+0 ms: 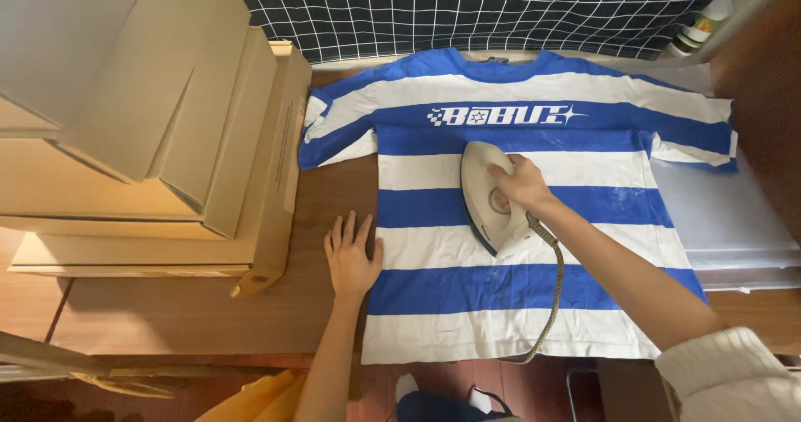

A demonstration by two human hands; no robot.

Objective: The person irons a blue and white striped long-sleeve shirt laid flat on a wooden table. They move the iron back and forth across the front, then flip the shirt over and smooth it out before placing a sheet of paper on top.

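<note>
right hand (521, 182): fingers are curling tight around the handle of a pale iron (488, 195), which is sitting soleplate-down at the middle of the shirt.
left hand (352, 255): fingers are lying spread and flat, palm down, half on the wooden table (209, 313) and just touching the shirt's left edge.
shirt (517, 247): a blue-and-white striped t-shirt is lying front-up across the table, collar toward a dark checked cloth (467, 9), hem at the near edge.
scorch risk: the iron is likely to mark the fabric if it is resting too long on one stripe, and the printed chest band just above its tip looks liable to melt or smear under heat.
cord risk: the braided cord (552, 297) is trailing over the lower stripes and off the hem; it could be dragging wrinkles in or snagging as the iron is travelling.
burn risk: the left hand is lying near the iron's path.
edges: stacked cardboard boxes (142, 138) are crowding the left sleeve; a white board (734, 222) is lying under the right sleeve; bottles (701, 26) are standing at the far right corner.
open room: bare table is showing only left of the shirt's lower half.
</note>
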